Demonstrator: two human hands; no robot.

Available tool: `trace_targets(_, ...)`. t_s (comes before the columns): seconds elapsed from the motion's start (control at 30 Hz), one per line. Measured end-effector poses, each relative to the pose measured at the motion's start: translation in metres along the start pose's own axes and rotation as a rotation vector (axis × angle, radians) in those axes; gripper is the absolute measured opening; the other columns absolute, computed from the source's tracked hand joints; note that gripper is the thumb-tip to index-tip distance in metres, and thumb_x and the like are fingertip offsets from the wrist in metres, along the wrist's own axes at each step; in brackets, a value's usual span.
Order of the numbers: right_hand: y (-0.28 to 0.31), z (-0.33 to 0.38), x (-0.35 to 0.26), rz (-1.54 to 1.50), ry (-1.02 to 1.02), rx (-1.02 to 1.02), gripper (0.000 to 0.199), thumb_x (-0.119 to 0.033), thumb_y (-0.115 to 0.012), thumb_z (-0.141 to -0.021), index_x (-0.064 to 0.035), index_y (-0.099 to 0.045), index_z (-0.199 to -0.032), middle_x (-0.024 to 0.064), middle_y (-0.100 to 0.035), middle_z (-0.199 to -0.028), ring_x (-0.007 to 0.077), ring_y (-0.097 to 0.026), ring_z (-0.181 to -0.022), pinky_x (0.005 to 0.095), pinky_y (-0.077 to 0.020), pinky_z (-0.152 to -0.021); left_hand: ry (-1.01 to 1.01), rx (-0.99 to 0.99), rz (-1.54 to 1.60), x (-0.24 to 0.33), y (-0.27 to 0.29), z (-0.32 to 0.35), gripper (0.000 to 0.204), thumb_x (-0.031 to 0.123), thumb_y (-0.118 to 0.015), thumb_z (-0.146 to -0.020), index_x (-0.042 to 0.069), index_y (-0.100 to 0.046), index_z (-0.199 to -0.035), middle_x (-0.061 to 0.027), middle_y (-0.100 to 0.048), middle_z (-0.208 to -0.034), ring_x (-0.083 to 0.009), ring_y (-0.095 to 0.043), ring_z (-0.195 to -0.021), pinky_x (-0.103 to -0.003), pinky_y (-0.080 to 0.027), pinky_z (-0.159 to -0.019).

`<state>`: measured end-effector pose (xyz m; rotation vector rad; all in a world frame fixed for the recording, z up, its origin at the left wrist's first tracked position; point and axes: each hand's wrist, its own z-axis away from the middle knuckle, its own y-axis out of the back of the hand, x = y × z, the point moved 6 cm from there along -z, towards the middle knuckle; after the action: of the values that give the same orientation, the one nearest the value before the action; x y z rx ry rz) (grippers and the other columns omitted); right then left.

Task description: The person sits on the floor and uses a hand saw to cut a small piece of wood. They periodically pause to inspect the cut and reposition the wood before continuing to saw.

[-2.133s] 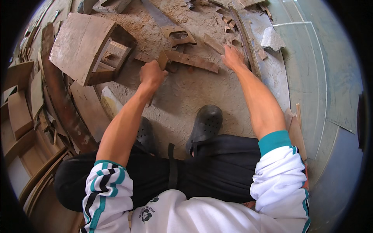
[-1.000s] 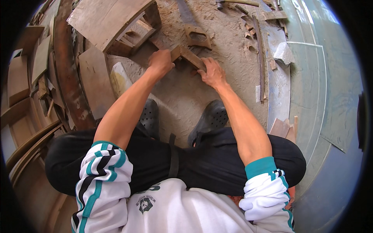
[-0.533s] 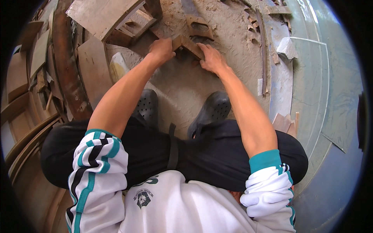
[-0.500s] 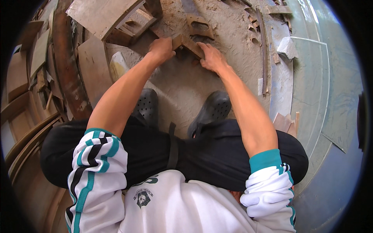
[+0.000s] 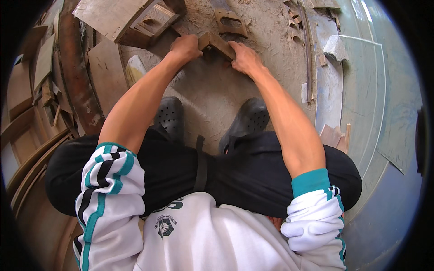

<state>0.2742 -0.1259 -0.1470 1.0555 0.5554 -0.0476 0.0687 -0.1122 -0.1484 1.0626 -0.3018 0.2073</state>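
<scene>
I am crouched over a sawdust-covered floor (image 5: 212,90). Both hands hold one brown wooden piece (image 5: 216,42) with an angled shape, just above the floor in front of my black perforated clogs (image 5: 247,118). My left hand (image 5: 186,46) grips its left end. My right hand (image 5: 242,57) grips its right end, fingers curled over the top edge. The middle of the piece shows between the hands; its underside is hidden.
A cut-out wooden piece with rectangular holes (image 5: 230,21) lies just beyond my hands. A wooden box frame (image 5: 135,18) and stacked boards (image 5: 106,72) sit at the upper left. Thin strips (image 5: 308,54) lie at the right beside a pale sheet (image 5: 361,90).
Two seconds ago my hands were spread apart on a long wooden piece farther away. They have since come together on the angled piece and drawn it closer to my feet.
</scene>
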Motion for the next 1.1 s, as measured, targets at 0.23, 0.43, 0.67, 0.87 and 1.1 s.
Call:
trace_targets(0.23,0.005,0.007,-0.006,0.008,-0.057,-0.006,0.07,-0.008,-0.065,-0.078,-0.0122,-0.046,-0.145,0.0169,-0.06,-0.131,0.0392,-0.058,-0.121,0.0467,-0.049,-0.102,0.008,-0.001,-0.015,0.005,0.003,0.001,0.045,0.029,-0.083,-0.076,-0.002,-0.073,-0.106,-0.026,-0.072,-0.107,-0.0423,-0.069,-0.103,-0.049,-0.056,-0.089)
trace_targets(0.43,-0.002,0.001,-0.001,0.002,-0.094,-0.022,0.072,-0.009,-0.07,-0.078,-0.018,-0.047,-0.146,0.0113,-0.057,-0.137,0.0376,-0.057,-0.125,0.0479,-0.0501,-0.103,0.01,0.016,-0.005,0.004,0.002,0.001,0.045,0.029,-0.083,-0.075,-0.002,-0.073,-0.107,-0.0259,-0.072,-0.108,-0.0422,-0.069,-0.105,-0.049,-0.055,-0.09)
trace_targets(0.67,-0.004,0.005,-0.009,0.027,-0.163,-0.011,0.071,-0.015,-0.074,-0.081,-0.0197,-0.046,-0.147,0.0112,-0.057,-0.136,0.0357,-0.057,-0.126,0.0483,-0.05,-0.103,0.045,0.028,0.005,0.001,0.001,0.002,0.049,0.033,-0.085,-0.074,-0.001,-0.073,-0.107,-0.0252,-0.071,-0.108,-0.0415,-0.068,-0.105,-0.049,-0.055,-0.091)
trace_targets(0.87,-0.003,0.008,-0.006,0.032,-0.198,-0.024,0.07,-0.018,-0.072,-0.083,-0.0192,-0.045,-0.147,0.0144,-0.058,-0.135,0.0358,-0.055,-0.128,0.0498,-0.0479,-0.104,0.017,-0.14,0.109,0.004,0.008,0.002,0.067,0.044,-0.085,-0.076,-0.001,-0.068,-0.122,-0.0217,-0.071,-0.116,-0.0357,-0.068,-0.11,-0.042,-0.052,-0.096)
trace_targets(1.1,-0.005,0.008,-0.008,0.076,-0.184,0.057,0.066,-0.025,-0.071,-0.085,-0.0115,-0.046,-0.145,0.0154,-0.058,-0.138,0.0361,-0.055,-0.129,0.0496,-0.0465,-0.105,-0.124,-0.1,0.378,-0.048,0.001,-0.008,0.073,0.047,-0.084,-0.076,0.0,-0.067,-0.129,-0.0191,-0.071,-0.122,-0.029,-0.068,-0.114,-0.036,-0.051,-0.097)
